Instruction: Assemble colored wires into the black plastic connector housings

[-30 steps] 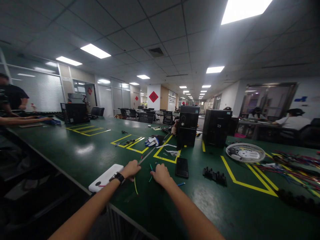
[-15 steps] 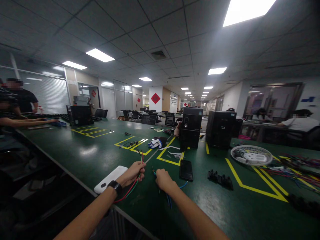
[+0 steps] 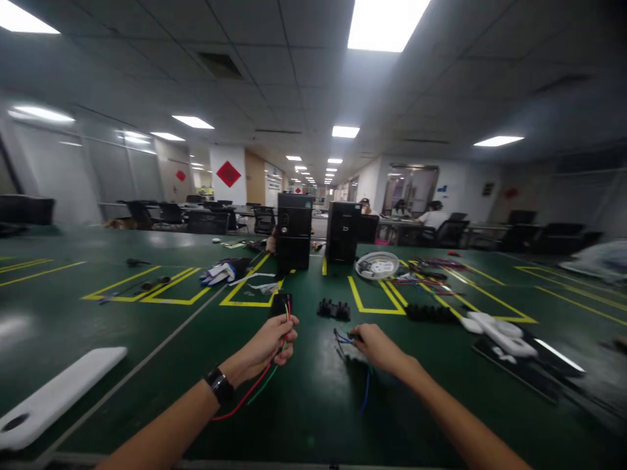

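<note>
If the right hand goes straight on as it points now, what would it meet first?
Probably the black notched strip on the green tabletop, just beyond the blue wires that the right hand holds. Depth is unclear here, so the hand might pass above it.

there are two bare hands (image 3: 268,343) (image 3: 379,346) — one watch (image 3: 219,387) — two black towers (image 3: 294,225) (image 3: 342,232) and one round white tray (image 3: 359,267).

Drooping red wire (image 3: 241,405), green wire (image 3: 264,385), blue wire (image 3: 366,393)
</note>
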Demonstrator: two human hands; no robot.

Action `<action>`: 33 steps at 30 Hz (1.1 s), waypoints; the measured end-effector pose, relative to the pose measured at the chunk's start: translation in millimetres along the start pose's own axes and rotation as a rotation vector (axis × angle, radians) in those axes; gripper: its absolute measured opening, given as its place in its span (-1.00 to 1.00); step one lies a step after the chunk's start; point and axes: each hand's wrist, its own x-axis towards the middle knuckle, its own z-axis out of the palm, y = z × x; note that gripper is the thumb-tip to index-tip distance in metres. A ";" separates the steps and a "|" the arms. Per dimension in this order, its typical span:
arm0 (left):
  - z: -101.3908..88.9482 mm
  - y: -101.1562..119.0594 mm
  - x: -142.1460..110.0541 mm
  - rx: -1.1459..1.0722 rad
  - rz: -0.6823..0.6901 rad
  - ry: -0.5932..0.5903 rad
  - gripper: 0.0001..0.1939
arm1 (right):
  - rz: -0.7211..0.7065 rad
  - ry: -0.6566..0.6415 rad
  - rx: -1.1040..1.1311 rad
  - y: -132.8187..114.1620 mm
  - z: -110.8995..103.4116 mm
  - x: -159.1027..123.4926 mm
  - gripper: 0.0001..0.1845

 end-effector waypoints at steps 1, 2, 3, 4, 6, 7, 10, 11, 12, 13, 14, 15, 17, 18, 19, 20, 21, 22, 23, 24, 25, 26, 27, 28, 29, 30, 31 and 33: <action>20.2 -4.6 9.6 0.015 -0.018 -0.047 -0.75 | 0.045 0.012 -0.012 17.2 -3.8 -15.3 -0.74; 40.1 -9.2 18.6 0.040 -0.033 -0.088 -0.75 | 0.086 0.025 -0.024 33.2 -6.8 -29.8 -0.73; 59.2 -14.0 27.2 0.076 -0.047 -0.118 -0.76 | 0.118 0.038 -0.035 47.8 -9.4 -43.1 -0.72; 76.8 -19.0 35.5 0.119 -0.058 -0.139 -0.78 | 0.139 0.046 -0.042 61.0 -11.9 -55.1 -0.71; 106.6 -29.8 51.3 0.219 -0.065 -0.159 -0.81 | 0.144 0.060 -0.029 82.9 -17.0 -74.7 -0.70; 118.3 -35.4 58.7 0.269 -0.061 -0.165 -0.82 | 0.133 0.071 -0.008 91.6 -19.8 -82.8 -0.68; 141.9 -51.3 78.0 0.394 -0.047 -0.169 -0.82 | 0.106 0.175 0.061 110.4 -28.6 -104.2 -0.56; 146.9 -55.2 83.0 0.436 -0.042 -0.161 -0.81 | 0.104 0.225 0.073 114.4 -31.2 -111.7 -0.54; 151.0 -57.8 87.3 0.488 -0.027 -0.149 -0.81 | 0.108 0.271 0.076 117.5 -33.2 -119.8 -0.55; 154.7 -59.1 91.0 0.553 0.011 -0.137 -0.81 | 0.118 0.304 0.073 119.8 -34.4 -128.4 -0.57; 158.1 -59.1 94.5 0.631 0.073 -0.129 -0.82 | 0.133 0.324 0.066 121.1 -34.8 -137.4 -0.59; 161.5 -57.9 98.0 0.721 0.151 -0.127 -0.83 | 0.150 0.328 0.057 121.7 -34.4 -146.2 -0.60; 168.6 -53.7 106.0 0.926 0.315 -0.144 -0.84 | 0.176 0.300 0.039 121.0 -31.1 -161.9 -0.61; 172.2 -51.5 110.7 1.035 0.375 -0.160 -0.83 | 0.185 0.283 0.030 119.9 -28.6 -167.8 -0.61; 175.8 -49.8 115.7 1.134 0.409 -0.176 -0.81 | 0.190 0.271 0.019 118.7 -26.0 -172.3 -0.62; 179.1 -48.9 120.9 1.218 0.421 -0.188 -0.78 | 0.194 0.269 0.007 117.6 -23.4 -175.1 -0.64; 181.9 -48.7 126.0 1.283 0.421 -0.201 -0.76 | 0.197 0.273 -0.005 117.0 -21.2 -176.6 -0.67; 184.2 -49.2 130.4 1.328 0.412 -0.212 -0.75 | 0.202 0.284 -0.014 116.8 -19.4 -177.0 -0.71; 185.8 -50.1 134.1 1.353 0.401 -0.224 -0.74 | 0.207 0.294 -0.018 117.4 -18.2 -176.8 -0.75; 186.7 -51.3 136.6 1.367 0.392 -0.238 -0.74 | 0.211 0.303 -0.014 118.8 -17.5 -176.4 -0.79; 186.7 -52.5 138.1 1.383 0.387 -0.255 -0.73 | 0.215 0.308 -0.004 120.7 -17.4 -176.0 -0.81; 186.1 -53.6 138.5 1.397 0.386 -0.271 -0.73 | 0.216 0.312 0.010 123.2 -17.6 -176.1 -0.83; 184.9 -54.5 138.0 1.408 0.387 -0.282 -0.72 | 0.217 0.317 0.024 126.0 -18.1 -176.6 -0.83; 183.3 -55.3 137.0 1.418 0.390 -0.287 -0.71 | 0.216 0.323 0.039 128.9 -18.8 -177.5 -0.84; 181.6 -55.9 135.7 1.427 0.394 -0.288 -0.70 | 0.214 0.329 0.054 131.6 -19.5 -178.8 -0.84; 179.8 -56.5 134.5 1.436 0.398 -0.282 -0.68 | 0.211 0.336 0.068 134.1 -20.2 -180.2 -0.84; 178.2 -57.2 133.5 1.445 0.401 -0.272 -0.66 | 0.209 0.344 0.080 136.1 -20.9 -181.5 -0.85; 176.3 -59.0 132.9 1.462 0.406 -0.252 -0.65 | 0.210 0.357 0.098 139.3 -22.3 -183.6 -0.84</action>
